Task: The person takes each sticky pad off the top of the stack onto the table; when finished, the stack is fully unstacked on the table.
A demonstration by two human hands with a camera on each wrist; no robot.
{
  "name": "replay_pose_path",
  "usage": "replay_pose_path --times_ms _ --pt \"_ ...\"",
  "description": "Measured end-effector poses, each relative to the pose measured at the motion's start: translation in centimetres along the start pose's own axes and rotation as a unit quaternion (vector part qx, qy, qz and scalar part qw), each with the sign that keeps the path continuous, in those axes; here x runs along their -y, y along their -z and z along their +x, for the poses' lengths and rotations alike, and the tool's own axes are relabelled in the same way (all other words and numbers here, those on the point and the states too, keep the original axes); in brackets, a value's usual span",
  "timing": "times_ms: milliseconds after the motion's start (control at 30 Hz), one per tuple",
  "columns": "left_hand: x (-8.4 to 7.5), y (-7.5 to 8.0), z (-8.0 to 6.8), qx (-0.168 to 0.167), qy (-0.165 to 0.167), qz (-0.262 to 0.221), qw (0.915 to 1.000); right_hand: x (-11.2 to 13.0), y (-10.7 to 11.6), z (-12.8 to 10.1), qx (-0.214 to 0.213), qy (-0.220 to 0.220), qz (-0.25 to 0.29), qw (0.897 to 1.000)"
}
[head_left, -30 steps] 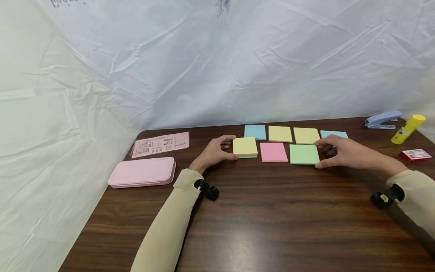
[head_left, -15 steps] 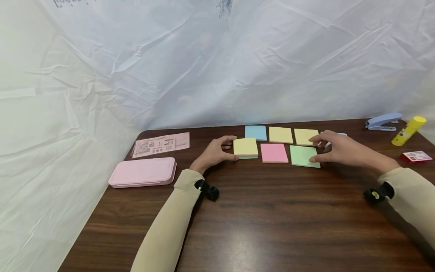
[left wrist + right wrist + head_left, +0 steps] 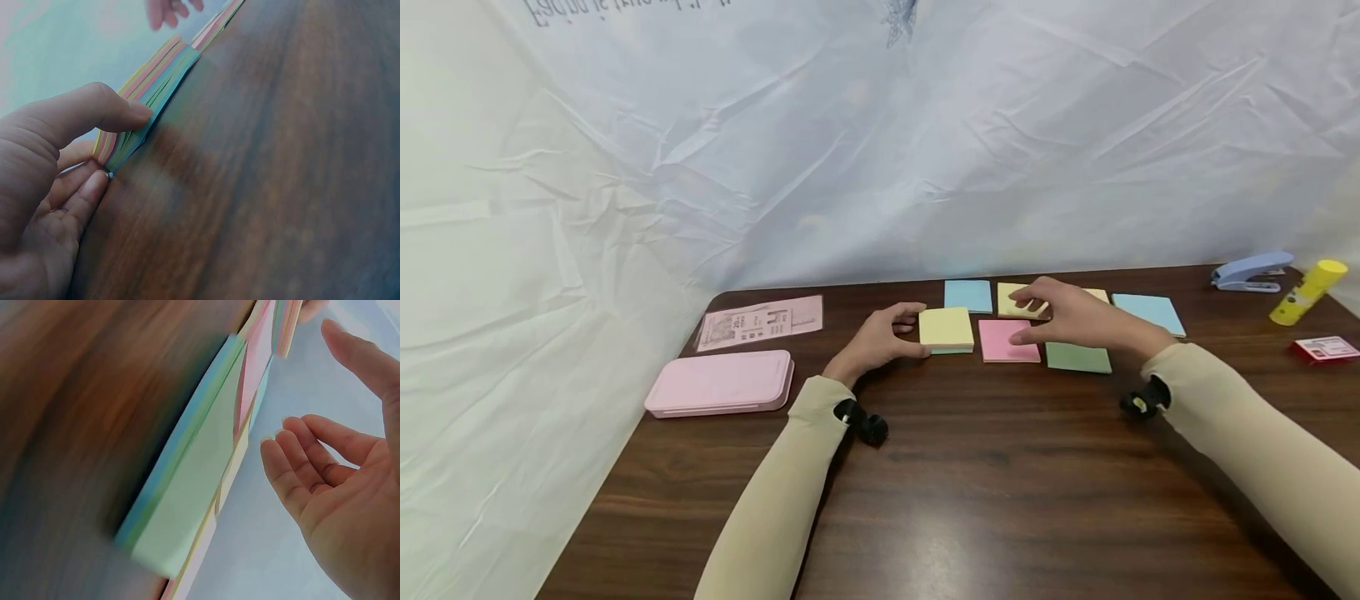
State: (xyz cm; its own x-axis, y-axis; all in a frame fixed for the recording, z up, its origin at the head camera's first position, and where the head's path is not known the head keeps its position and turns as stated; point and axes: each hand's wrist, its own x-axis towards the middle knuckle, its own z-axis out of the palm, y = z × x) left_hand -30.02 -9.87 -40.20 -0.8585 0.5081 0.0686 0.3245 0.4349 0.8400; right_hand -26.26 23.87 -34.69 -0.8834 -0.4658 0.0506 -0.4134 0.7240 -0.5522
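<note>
— Yellow on top, a multicoloured sticky-note pad (image 3: 946, 328) is pinched at its near left corner between thumb and fingers of the left hand (image 3: 880, 337).

— And the right hand (image 3: 1071, 317)?

— Its fingers are held loosely spread, nothing gripped, above the pink pad (image 3: 1007, 340), with the green pad (image 3: 1078, 357) at its 5 o'clock on the wooden table (image 3: 985, 483).

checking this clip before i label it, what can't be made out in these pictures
- Head view: the right hand covers most of one yellow sticky pad and part of the green pad.
- Head view: print on the pink sheet and the red card is too small to read.
- Right wrist view: motion blur smears the pad edges.
- Left wrist view: the left hand hides the near corner of the pad stack.
</note>
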Motion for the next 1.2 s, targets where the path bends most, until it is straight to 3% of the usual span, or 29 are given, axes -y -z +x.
replay_pose_path --times_ms 233,600,1200 --pt "-0.1 0.0 0.0 0.002 -0.002 0.002 1.0000 0.9 -1.3 2.0 0.024 0.036 0.023 0.999" --pt "-0.3 0.0 -0.1 0.001 0.000 -0.001 1.0000 1.6 -3.1 4.5 0.048 0.053 0.018 0.997" --pt "-0.2 -0.1 0.0 -0.002 0.003 0.000 1.0000 2.0 -3.6 5.3 0.041 0.062 -0.016 0.997"
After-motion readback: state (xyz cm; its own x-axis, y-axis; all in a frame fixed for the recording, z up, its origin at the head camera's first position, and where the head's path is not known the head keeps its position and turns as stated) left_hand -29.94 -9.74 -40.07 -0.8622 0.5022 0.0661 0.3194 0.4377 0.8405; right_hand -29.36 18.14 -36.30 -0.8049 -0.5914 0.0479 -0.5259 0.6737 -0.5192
